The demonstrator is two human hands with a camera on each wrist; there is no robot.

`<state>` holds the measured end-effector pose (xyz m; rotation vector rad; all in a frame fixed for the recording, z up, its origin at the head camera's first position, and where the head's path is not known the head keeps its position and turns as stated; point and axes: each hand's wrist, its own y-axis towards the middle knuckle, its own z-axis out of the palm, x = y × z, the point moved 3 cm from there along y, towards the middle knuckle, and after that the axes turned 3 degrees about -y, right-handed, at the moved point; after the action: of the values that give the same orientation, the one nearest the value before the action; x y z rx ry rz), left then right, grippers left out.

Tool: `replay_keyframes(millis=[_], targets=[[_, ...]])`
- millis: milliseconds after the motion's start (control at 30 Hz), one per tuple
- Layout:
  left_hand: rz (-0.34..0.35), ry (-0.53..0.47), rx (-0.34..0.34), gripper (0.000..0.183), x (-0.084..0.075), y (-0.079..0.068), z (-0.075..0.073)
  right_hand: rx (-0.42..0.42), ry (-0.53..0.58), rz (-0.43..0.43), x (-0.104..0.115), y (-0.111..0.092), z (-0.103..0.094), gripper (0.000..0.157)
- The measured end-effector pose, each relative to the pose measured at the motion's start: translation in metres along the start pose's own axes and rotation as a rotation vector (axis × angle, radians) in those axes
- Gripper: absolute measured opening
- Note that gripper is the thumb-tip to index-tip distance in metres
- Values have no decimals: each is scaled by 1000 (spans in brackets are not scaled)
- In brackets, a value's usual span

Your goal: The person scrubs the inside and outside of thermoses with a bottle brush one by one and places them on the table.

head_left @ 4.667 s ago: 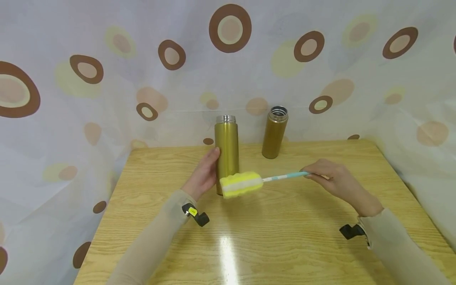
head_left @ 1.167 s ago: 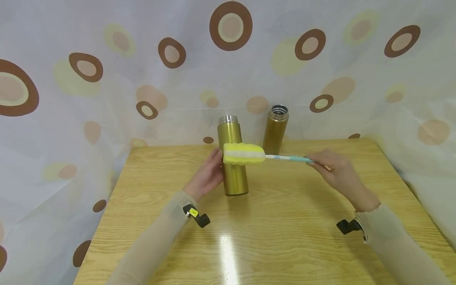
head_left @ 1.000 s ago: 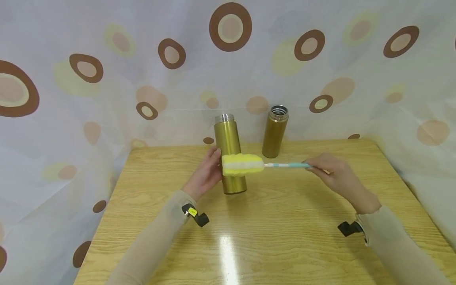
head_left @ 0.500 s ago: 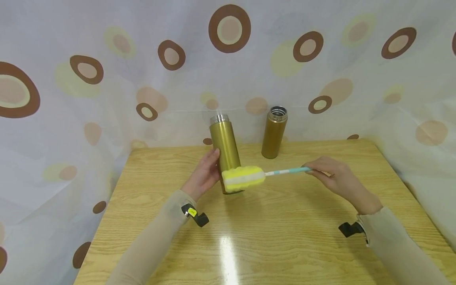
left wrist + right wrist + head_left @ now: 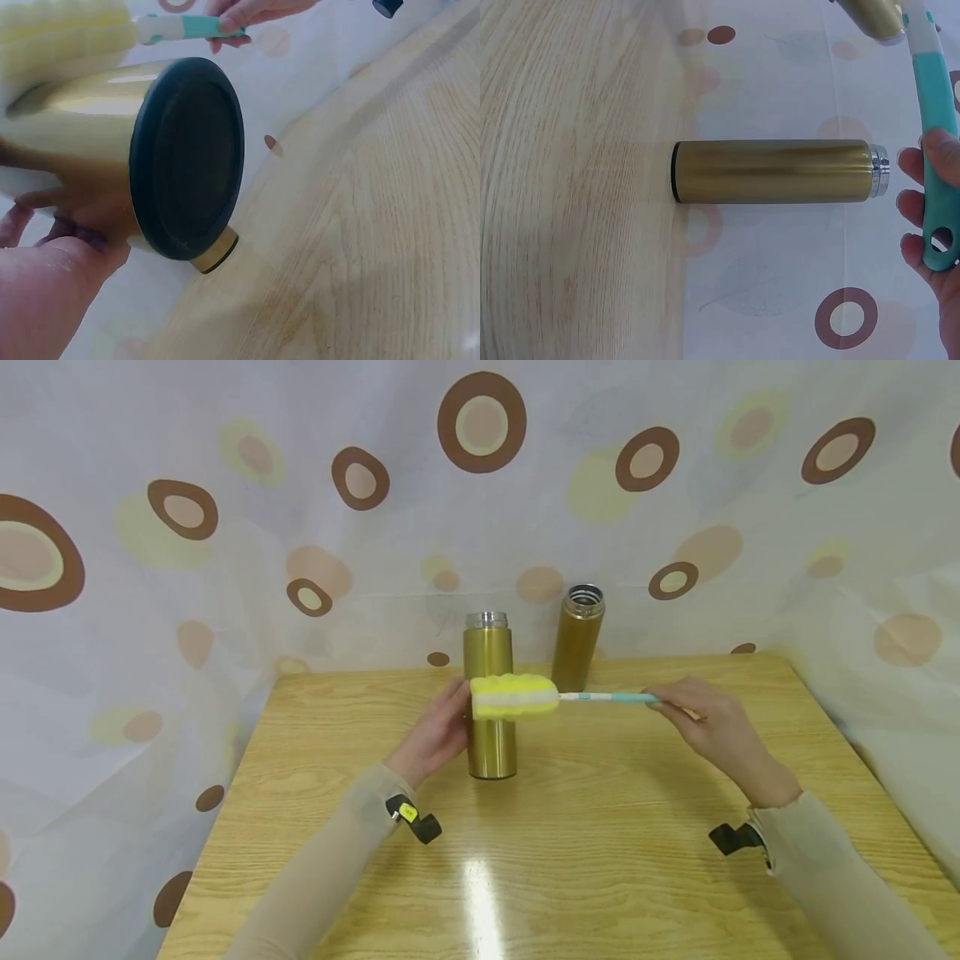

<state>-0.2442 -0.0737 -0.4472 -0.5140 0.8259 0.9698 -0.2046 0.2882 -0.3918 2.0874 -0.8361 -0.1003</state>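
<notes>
A gold thermos flask (image 5: 492, 752) without a lid stands nearly upright in the air, its dark base (image 5: 196, 157) showing above the table in the left wrist view. My left hand (image 5: 433, 739) grips it from the left side, the fingers behind it mostly hidden. My right hand (image 5: 701, 718) pinches the teal-and-white handle (image 5: 936, 97) of a bottle brush. The brush's yellow and white sponge head (image 5: 515, 697) lies level across the front of the flask at mid-height, covering part of it.
A second lidless gold flask (image 5: 577, 643) stands upright at the back of the wooden table (image 5: 600, 860), behind the brush. A patterned sheet (image 5: 405, 543) hangs at the back and sides. Each wrist wears a small black camera.
The sponge head has gone down and up along the flask, now sitting higher than half a second ago. The flask has swung from leaning left to nearly upright. Both hands keep their holds.
</notes>
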Motion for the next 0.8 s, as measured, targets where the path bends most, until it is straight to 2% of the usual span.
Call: replay_keyframes(millis=[100, 267, 467, 567, 800], targets=[[-4, 13, 1, 44, 4, 0, 1, -26, -24, 31, -1, 0, -2, 54], [-38, 30, 11, 69, 9, -1, 3, -62, -46, 94, -1, 4, -5, 54], [-64, 49, 73, 48, 8, -2, 6, -58, -5, 108, 0, 4, -4, 52], [-36, 15, 43, 40, 6, -1, 5, -39, 18, 84, 0, 3, -2, 53], [21, -64, -47, 53, -1, 0, 4, 29, 51, 16, -1, 0, 3, 52]])
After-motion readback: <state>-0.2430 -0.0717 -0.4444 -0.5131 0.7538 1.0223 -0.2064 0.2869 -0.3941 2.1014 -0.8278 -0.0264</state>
